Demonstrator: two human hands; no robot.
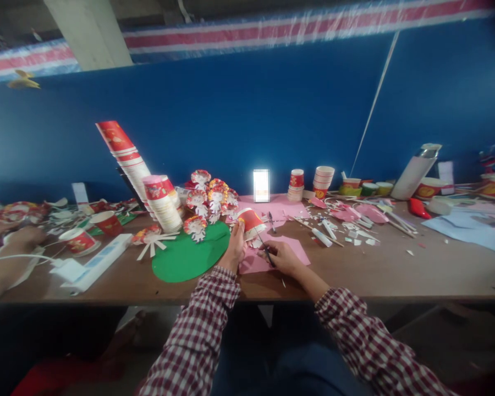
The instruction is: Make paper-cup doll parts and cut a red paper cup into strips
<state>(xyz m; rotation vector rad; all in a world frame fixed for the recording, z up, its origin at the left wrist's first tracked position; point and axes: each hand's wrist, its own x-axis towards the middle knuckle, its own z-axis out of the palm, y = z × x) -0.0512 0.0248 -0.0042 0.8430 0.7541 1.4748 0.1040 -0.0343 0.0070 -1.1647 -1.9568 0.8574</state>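
Observation:
My left hand [235,245] is closed around a red and white paper cup [251,221], tilted above the table. In my right hand [285,256] is a pair of scissors [267,251], fingers wrapped at the handles and blades pointing up at the cup's white edge. Whether the blades touch the paper I cannot tell. Beneath both hands lies pink paper [296,248]. Left of my left hand, a green oval sheet [185,259] lies flat, with several cut-paper figures [197,227] at its back edge.
Tall stacks of paper cups [161,206] stand at left, beside a white power strip [101,264]. A lit phone [261,185] leans at the back. To the right are paper scraps [357,234], a glue tube [321,237] and a white flask [414,173]. Another person's arm [12,258] reaches in at far left.

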